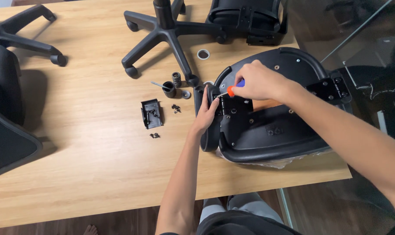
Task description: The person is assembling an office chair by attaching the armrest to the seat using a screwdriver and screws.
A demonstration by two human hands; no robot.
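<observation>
Table (88, 174): light wooden top filling most of the frame; its right edge ends near the seat.
Chair at left (6, 100): black back and legs along the left edge; cut off by the frame.
Seat pan (276, 130): black, underside up, right of centre; overhangs the table's near edge on clear plastic wrap.
Star base (167, 30): black five-legged base with castors, upper centre, just above the seat pan; its column is cut off at the top.
Chair back (245, 17): black, upper right of centre; partly out of frame.
Right hand (258, 80): fist closed round a screwdriver (233, 88) with orange and blue handle; the hand hides most of it, the tip is not visible.
Left hand (206, 113): fingers spread, pressing the armrest (208, 130) against the seat's left rim; grip uncertain.
Bracket (234, 105): black plate under the tool.
Small parts: black cover (151, 114), spring (176, 79), cup (168, 89), washer ring (203, 54), screws (176, 108) at centre; too small to make out further.
</observation>
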